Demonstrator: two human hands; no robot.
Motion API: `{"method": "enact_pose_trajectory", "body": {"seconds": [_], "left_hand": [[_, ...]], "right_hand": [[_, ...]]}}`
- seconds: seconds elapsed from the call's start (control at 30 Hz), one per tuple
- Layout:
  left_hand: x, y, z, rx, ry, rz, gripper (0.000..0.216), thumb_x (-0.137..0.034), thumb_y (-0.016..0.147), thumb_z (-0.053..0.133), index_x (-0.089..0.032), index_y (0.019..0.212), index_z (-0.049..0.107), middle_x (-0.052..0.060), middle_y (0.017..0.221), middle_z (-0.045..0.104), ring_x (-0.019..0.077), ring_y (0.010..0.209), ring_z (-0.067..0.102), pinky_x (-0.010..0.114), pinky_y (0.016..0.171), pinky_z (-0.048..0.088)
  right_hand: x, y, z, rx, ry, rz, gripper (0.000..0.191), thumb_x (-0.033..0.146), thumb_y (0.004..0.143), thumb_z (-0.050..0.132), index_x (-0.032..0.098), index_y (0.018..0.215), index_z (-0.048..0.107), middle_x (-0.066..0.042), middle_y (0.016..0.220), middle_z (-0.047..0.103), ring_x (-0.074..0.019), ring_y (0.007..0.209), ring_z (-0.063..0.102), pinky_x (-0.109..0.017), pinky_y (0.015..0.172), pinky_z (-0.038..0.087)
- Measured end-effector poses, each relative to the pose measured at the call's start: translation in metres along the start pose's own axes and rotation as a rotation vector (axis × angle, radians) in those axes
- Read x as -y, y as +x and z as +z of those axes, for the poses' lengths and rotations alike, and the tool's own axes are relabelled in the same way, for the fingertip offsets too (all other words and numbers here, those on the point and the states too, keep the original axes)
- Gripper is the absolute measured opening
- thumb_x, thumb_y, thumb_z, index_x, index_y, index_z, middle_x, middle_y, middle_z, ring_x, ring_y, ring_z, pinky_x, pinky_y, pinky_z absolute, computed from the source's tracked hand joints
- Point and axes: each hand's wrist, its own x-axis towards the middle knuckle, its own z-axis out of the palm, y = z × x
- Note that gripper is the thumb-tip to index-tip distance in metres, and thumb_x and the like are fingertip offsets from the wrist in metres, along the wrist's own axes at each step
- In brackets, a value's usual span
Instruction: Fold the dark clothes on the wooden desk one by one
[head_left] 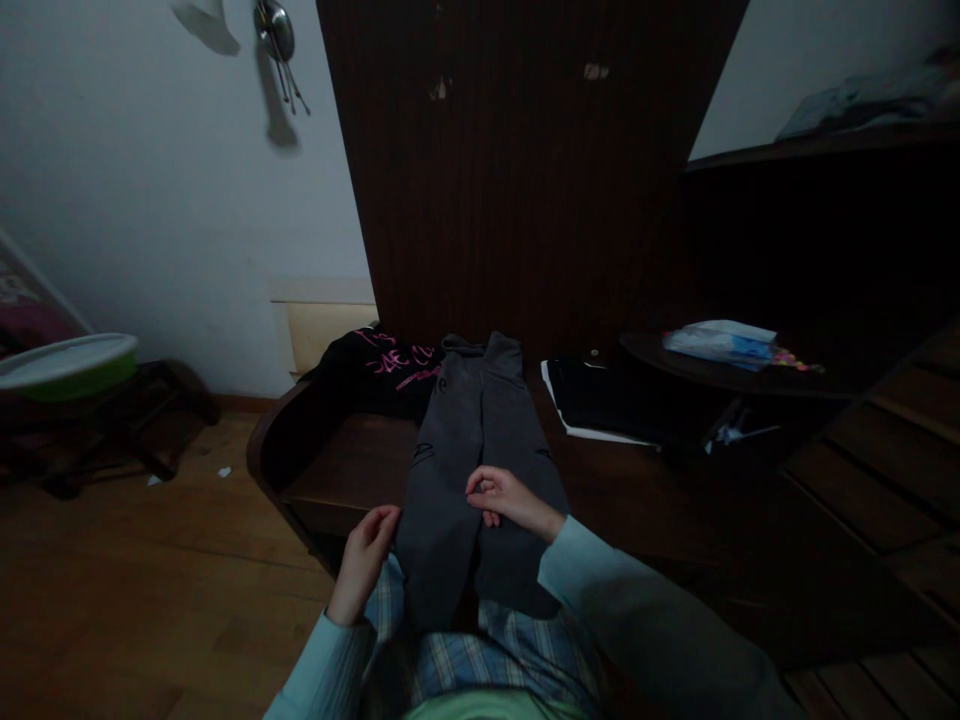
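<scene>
A pair of dark grey trousers with black markings lies lengthwise on a dark wooden bench, its legs side by side and its lower ends over my lap. My left hand is at the outer edge of the left trouser leg, thumb and fingertips pressed together on the cloth. Over the middle of the trousers, my right hand has curled fingers, with thumb and forefinger closed at the inner edge of the left leg. The cloth between those fingertips is hard to make out.
A black garment with pink lettering lies at the bench's back left. Black folder-like items with white edges rest at right. A plastic packet sits on a curved shelf. A green basin stands on a stool at far left.
</scene>
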Motion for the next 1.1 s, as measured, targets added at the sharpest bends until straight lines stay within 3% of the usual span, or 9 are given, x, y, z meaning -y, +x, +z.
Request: {"method": "enact_pose_trajectory", "body": {"seconds": [0.33, 0.63, 0.8, 0.97, 1.1], "left_hand": [[-0.012, 0.008, 0.002, 0.075, -0.214, -0.099, 0.061, -0.052, 0.046, 0.069, -0.013, 0.091, 0.054, 0.002, 0.064, 0.063, 0.0100, 0.050, 0.052, 0.019, 0.044, 0.035], [-0.018, 0.012, 0.001, 0.045, -0.183, -0.035, 0.056, -0.051, 0.046, 0.070, -0.014, 0.085, 0.054, -0.006, 0.055, 0.053, 0.0067, 0.042, 0.046, 0.017, 0.040, 0.032], [-0.009, 0.013, 0.000, -0.023, -0.112, 0.058, 0.047, -0.053, 0.051, 0.064, -0.016, 0.078, 0.054, -0.006, 0.055, 0.050, 0.0080, 0.043, 0.047, 0.020, 0.042, 0.037], [0.002, 0.011, 0.003, -0.127, 0.150, 0.256, 0.034, -0.050, 0.063, 0.055, -0.017, 0.073, 0.058, 0.003, 0.071, 0.061, 0.0167, 0.067, 0.058, 0.026, 0.061, 0.047], [0.000, 0.008, 0.002, -0.137, 0.310, 0.349, 0.027, -0.043, 0.071, 0.048, -0.018, 0.076, 0.058, 0.004, 0.075, 0.062, 0.0182, 0.072, 0.059, 0.030, 0.069, 0.047]], "right_hand": [[0.000, -0.002, 0.002, 0.076, -0.078, 0.046, 0.035, 0.039, 0.054, 0.071, 0.015, 0.075, 0.055, 0.011, 0.043, 0.046, -0.0053, 0.038, 0.049, -0.016, 0.040, 0.037], [-0.002, -0.001, -0.002, 0.074, -0.032, 0.043, 0.033, 0.039, 0.055, 0.070, 0.015, 0.070, 0.052, 0.010, 0.042, 0.047, -0.0048, 0.035, 0.048, -0.015, 0.037, 0.034], [-0.005, 0.001, -0.004, 0.071, -0.008, 0.052, 0.032, 0.039, 0.056, 0.069, 0.015, 0.069, 0.052, 0.010, 0.041, 0.047, -0.0050, 0.034, 0.048, -0.014, 0.034, 0.033], [-0.008, 0.001, 0.001, 0.028, -0.081, 0.020, 0.027, 0.035, 0.058, 0.067, 0.016, 0.067, 0.050, 0.011, 0.042, 0.046, -0.0048, 0.034, 0.048, -0.014, 0.035, 0.034], [-0.009, -0.001, 0.004, 0.003, -0.127, -0.006, 0.022, 0.032, 0.060, 0.064, 0.016, 0.067, 0.050, 0.011, 0.042, 0.046, -0.0043, 0.034, 0.048, -0.013, 0.033, 0.034]]}}
